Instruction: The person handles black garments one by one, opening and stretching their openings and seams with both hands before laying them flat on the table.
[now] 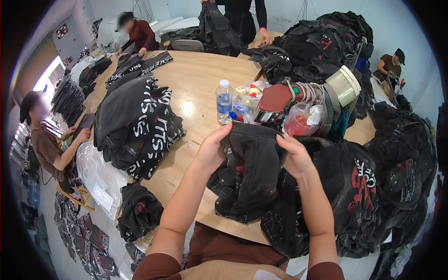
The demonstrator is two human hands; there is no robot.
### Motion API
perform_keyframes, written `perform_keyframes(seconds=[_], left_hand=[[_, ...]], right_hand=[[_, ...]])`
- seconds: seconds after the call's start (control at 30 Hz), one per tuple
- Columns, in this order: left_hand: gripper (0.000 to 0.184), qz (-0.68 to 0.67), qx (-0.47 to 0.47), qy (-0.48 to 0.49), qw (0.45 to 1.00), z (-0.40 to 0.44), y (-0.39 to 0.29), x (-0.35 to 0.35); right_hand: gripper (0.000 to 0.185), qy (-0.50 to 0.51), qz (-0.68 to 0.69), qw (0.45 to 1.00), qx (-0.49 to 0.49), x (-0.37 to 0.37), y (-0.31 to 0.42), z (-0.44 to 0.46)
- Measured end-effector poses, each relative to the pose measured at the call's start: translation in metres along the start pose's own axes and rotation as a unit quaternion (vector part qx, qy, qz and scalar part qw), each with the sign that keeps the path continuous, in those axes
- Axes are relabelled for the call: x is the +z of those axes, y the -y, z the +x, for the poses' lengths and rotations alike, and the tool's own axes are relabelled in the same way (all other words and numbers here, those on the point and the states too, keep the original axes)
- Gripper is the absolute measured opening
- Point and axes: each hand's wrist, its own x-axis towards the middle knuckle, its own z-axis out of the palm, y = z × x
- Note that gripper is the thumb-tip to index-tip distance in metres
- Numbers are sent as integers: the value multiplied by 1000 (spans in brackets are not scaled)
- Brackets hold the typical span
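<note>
Holding a dark garment (254, 163) by its top edge

Left grip (214, 149) and right grip (298, 156) grasp that edge's two ends, over the tabletop (196, 79). Judging by its folds, it's soft, limp, fairly light; spread hands should suit it.

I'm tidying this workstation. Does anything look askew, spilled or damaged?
The off-white bucket beside the coiled cord looks odd: it leans to the right, while the water bottle stands upright, though the wide lens may exaggerate this. No spill is visible, and the held dark garment shows no clear damage.
</note>
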Motion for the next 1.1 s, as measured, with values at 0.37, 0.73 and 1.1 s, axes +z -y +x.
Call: perform_keyframes(seconds=[0.37, 0.73, 1.1], left_hand=[[41, -137, 37, -20, 990, 23, 10, 2], [33, 76, 97, 87, 989, -15, 22, 6], [34, 370, -9, -10, 929, -158, 72, -69]], right_hand=[[38, 20, 190, 981, -36, 13, -1, 16], [36, 15, -101, 987, -122, -5, 1, -41], [23, 175, -460, 870, 25, -11, -80, -131]])
